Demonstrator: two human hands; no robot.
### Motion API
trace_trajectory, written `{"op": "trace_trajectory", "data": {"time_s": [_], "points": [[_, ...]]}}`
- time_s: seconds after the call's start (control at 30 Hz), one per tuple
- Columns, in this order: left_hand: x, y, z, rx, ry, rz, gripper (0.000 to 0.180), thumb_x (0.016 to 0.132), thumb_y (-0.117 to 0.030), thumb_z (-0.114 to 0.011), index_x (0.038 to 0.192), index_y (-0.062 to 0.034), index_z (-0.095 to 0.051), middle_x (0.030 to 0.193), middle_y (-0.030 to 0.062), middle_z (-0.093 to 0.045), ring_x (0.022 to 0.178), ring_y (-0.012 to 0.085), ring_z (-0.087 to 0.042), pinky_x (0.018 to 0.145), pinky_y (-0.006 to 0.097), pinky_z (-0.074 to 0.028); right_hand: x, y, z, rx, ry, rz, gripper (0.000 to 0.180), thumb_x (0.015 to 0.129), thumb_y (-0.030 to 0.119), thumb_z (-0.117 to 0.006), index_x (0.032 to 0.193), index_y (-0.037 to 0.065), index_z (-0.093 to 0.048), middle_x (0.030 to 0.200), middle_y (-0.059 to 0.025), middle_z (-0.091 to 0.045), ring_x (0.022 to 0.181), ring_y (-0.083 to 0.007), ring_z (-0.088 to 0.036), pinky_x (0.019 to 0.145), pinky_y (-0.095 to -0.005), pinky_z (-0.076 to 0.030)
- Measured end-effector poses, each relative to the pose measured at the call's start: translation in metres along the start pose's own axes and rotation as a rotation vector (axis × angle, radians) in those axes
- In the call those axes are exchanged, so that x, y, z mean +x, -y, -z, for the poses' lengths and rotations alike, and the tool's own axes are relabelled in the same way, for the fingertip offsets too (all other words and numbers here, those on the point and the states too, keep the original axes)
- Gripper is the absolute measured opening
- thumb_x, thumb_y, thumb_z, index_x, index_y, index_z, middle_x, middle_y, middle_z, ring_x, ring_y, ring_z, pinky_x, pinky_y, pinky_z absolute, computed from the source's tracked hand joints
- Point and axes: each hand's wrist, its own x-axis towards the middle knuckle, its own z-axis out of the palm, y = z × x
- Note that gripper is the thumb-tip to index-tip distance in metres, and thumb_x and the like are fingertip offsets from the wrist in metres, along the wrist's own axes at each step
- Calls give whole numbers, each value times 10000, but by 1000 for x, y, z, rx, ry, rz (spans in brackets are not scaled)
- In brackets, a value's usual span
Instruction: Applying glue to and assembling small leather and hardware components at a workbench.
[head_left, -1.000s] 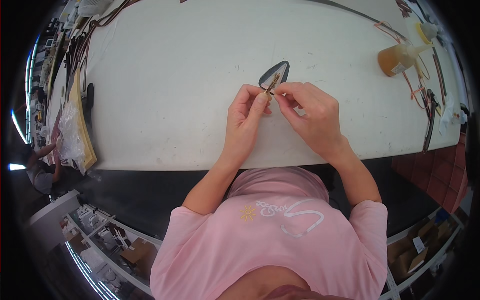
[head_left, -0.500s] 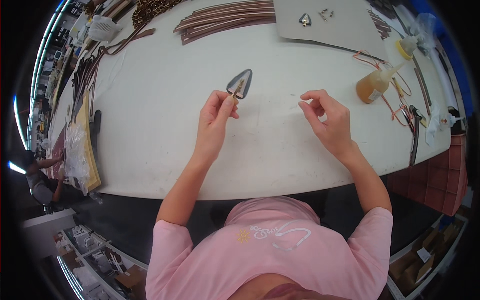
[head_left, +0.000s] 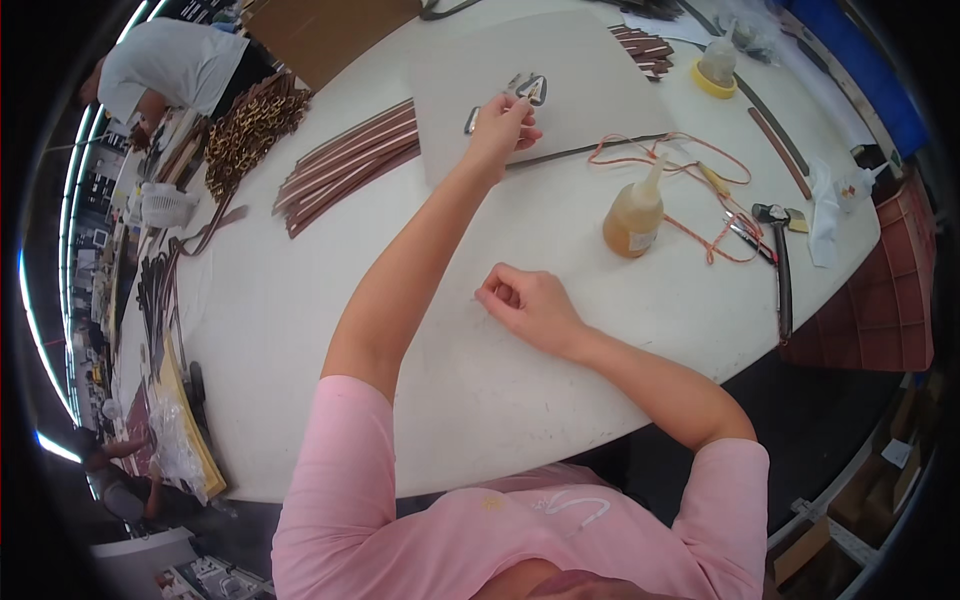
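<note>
Stretched far forward, my left hand [head_left: 502,130] is closed over the grey board. Between its fingertips is a triangular metal piece [head_left: 534,89] with a dark rim and a brassy part in its middle. A second triangular piece [head_left: 471,121] lies on the board just left of that hand, partly covered by it. Small metal bits [head_left: 515,82] show beyond my fingers. My right hand [head_left: 533,308] rests low over the white table, fingers curled and thumb pressed to the index finger. Whatever it may hold is too small to name.
The grey board [head_left: 590,110] overlaps brown strips [head_left: 350,165]. To the right stand an amber liquid bottle [head_left: 634,215], orange cord [head_left: 690,240], a hammer [head_left: 782,270] and a yellow-based bottle [head_left: 716,70]. Gold chains [head_left: 255,130] lie far left, near a person [head_left: 170,65] bending over.
My left hand has carried the triangular piece forward, from above the bare table to the board. My right hand has come inward and its fingers have closed. The whole view has turned.
</note>
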Motion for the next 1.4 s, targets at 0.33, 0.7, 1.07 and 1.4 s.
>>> {"op": "trace_trajectory", "data": {"time_s": [0.33, 0.7, 1.07, 1.4], "points": [[83, 8, -57, 115, -62, 175, 259, 984, -276, -614, 917, -30, -658, 801, 39, -685, 640, 92, -620, 568, 216, -510, -1, -2, 8, -27, 28, 51, 167, 906, 183, -657, 867, 21, -643, 691, -109, -668, 616, -261, -649, 596, -366, -508], [-69, 18, 2, 382, -52, -161, 295, 985, -289, -599, 1043, 0, -623, 834, 74, -679, 572, 103, -565, 520, 251, -463, -12, 10, 17, 14, -121, 218, 232, 891, 170, -665, 727, 32, -579, 625, -116, -618, 571, -294, -610, 551, -386, -474], [-384, -101, 51, 754, 311, -1434, 333, 826, -7, -559, 1062, -172, -727, 906, 60, -706, 511, 88, -504, 456, 178, -330, -21, 12, 114, 120, -1025, 509, 289, 1034, 256, -519, 1189, 17, -469, 1157, -104, -529, 1095, -192, -510, 1013, -329, -383], [-509, -47, 125, 405, -472, -1311, 569, 910, -367, -714, 1424, -222, -518, 1000, 49, -690, 583, 125, -598, 467, 174, -496, -16, -41, 75, -156, -618, 24, 788, 952, 301, -685, 1528, 6, -236, 1505, -174, -373, 1344, -284, -427, 1115, -399, -380]]}}
